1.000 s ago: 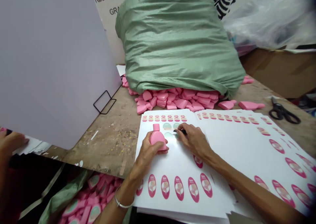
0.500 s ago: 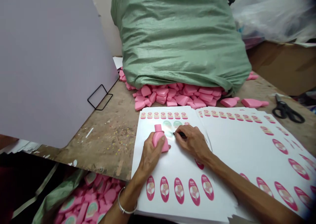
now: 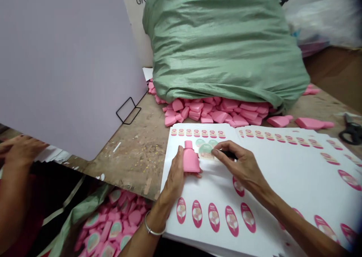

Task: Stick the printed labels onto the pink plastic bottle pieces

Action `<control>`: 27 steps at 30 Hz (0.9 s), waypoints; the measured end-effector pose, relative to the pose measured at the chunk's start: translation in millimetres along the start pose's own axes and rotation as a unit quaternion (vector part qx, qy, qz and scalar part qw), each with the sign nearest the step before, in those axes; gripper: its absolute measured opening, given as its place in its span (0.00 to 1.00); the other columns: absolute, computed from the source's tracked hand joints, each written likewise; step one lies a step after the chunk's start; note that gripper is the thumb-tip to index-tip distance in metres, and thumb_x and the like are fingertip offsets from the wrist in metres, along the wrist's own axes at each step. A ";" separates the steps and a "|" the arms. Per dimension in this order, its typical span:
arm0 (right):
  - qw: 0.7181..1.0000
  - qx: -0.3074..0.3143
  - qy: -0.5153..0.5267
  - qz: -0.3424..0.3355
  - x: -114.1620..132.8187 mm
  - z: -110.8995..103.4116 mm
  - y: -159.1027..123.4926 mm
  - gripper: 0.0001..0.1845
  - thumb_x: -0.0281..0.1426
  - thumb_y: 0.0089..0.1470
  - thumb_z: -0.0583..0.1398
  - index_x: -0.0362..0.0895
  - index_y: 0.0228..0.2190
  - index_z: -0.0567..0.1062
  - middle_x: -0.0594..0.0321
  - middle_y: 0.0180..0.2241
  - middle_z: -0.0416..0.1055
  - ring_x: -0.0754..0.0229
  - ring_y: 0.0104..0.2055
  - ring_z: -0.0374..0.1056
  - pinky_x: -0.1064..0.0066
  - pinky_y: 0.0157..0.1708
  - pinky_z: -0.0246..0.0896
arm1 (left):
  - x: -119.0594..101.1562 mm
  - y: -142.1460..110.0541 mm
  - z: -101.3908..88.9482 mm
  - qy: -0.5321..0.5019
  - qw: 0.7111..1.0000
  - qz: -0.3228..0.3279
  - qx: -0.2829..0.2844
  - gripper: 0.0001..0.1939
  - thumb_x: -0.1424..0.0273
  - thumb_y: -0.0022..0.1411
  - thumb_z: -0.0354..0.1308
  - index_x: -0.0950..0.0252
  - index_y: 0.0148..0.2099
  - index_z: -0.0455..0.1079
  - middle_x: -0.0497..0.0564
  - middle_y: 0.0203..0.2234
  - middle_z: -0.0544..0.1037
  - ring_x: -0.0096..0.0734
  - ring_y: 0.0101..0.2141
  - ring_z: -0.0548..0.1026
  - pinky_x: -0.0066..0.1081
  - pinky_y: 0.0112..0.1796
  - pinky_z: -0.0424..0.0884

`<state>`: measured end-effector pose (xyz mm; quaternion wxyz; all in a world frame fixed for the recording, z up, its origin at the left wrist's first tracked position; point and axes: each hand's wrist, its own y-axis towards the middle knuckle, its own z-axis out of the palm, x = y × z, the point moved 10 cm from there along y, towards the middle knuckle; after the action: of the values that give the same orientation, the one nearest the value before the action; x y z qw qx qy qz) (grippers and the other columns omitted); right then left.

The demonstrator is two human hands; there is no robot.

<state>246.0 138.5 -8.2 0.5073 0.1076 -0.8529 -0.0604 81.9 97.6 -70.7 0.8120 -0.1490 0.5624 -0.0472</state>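
While our left hand grasps a smooth pink plastic bottle with a rounded body and short cap, thumb along its left side and fingertips showing at its right, our right hand pinches a round pale-green sticker by its right edge between thumb and fingertips. A slim black tool is tucked in the same right hand. We have the bottle just left of the sticker, its cap pointing away from us, over a stack of white printed label sheets; whether the bottle touches the paper we cannot tell. On the top sheet we see a row of small pink-and-cream labels along the far edge and pink oval labels along the near one. To the right lies a second spread of white label sheets, with black-handled metal scissors beyond it on the worn brown wooden tabletop. Ahead of us a bulky green fabric sack rests over a heap of pink plastic bottles. Below the tabletop's near edge, pink bottles with green labels fill an open green bag. At far left, near a large pale-grey panel, another person's hand reaches in; what it holds we cannot tell.
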 end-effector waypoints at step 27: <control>0.995 0.043 -0.032 -0.084 52.9 16.1 -20.6 0.12 0.40 0.54 0.59 0.48 0.35 0.79 0.61 0.30 0.77 0.59 0.31 0.71 0.67 0.32 0.66 | -11.4 -19.9 19.6 -0.090 0.995 -0.004 0.052 0.34 0.47 0.63 0.41 0.72 0.45 0.72 0.57 0.30 0.79 0.37 0.31 0.78 0.34 0.32 0.77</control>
<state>209.9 105.5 24.8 0.4678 0.1987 -0.8584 -0.0694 97.7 85.2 -48.2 0.8657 -0.1121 0.4833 -0.0662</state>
